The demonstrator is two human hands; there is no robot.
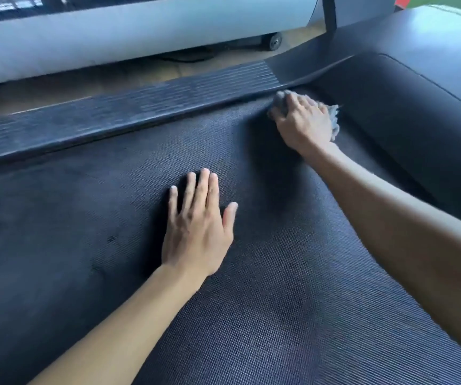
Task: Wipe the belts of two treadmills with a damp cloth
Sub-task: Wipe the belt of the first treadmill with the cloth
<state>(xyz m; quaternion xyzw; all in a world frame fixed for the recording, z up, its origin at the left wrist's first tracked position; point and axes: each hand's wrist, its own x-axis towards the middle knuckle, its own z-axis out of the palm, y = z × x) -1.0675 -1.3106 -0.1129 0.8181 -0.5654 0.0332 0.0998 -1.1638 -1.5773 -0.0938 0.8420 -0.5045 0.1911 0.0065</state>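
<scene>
A dark, ribbed treadmill belt (279,287) fills most of the floor space here, running away from the person crouched over it. Nearest, the left hand (196,226) lies flat on the belt, fingers straight and close together, holding nothing; it looks like a brace. Beyond it and off to its right, well apart, the right hand (303,120) is bunched over a grey cloth (334,118), fingers curled round it, pressing it onto the belt. Tufts of cloth stick out on both sides of the knuckles.

The cloth sits at the belt's far edge, touching or just beside the ridged side rail (140,107) that runs past the left hand's fingertips. To the right of the right hand rises the dark motor cover (418,112). Past the rail is a strip of wooden floor (43,102), then a pale second machine (140,31) with a small wheel (275,41).

I'd say this is a stroke along the belt's edge, with much of the task left. The risks: loose cloth catching in the seam under the rail or the cover; the belt creeping under the braced left hand and throwing the reach off; the edge strip being skipped.
</scene>
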